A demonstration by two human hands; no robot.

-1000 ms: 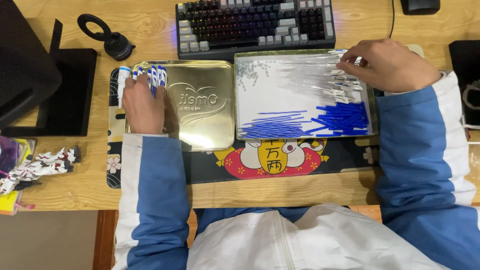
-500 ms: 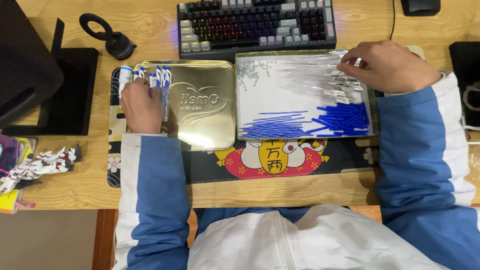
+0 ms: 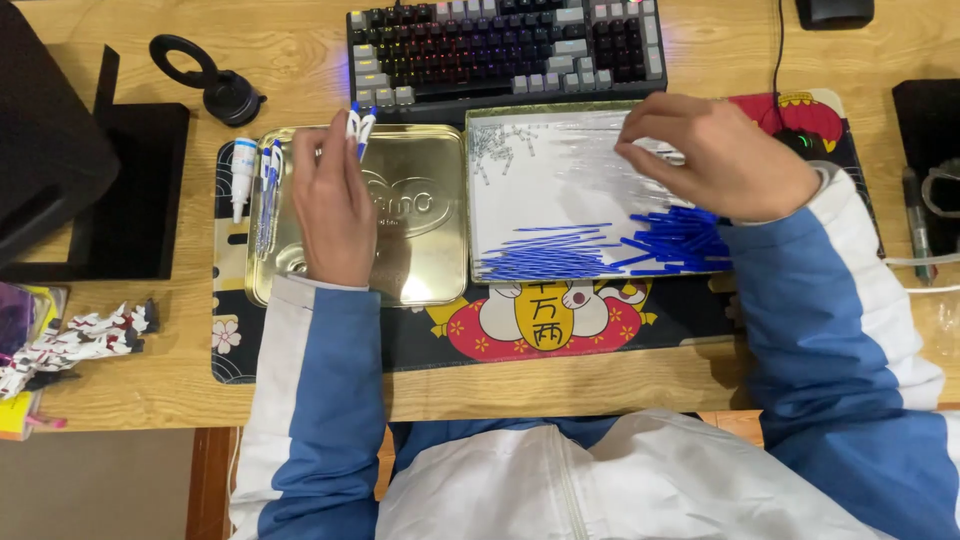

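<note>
The left hand point(image 3: 335, 205) has slid right over the gold tin lid point(image 3: 420, 215), pinching two pens point(image 3: 358, 128). The right hand point(image 3: 725, 155) stays in the tray point(image 3: 520, 190), fingers closed on thin clear tubes point(image 3: 600, 170).

Both arms are in a two-tone jacket: blue sleeves with broad white panels running down the outer sides. The left sleeve point(image 3: 320, 400) ends in a plain blue cuff, the right sleeve point(image 3: 820, 330) likewise. Across the chest the fabric is white, with a seam down the centre. Both hands are bare.
</note>
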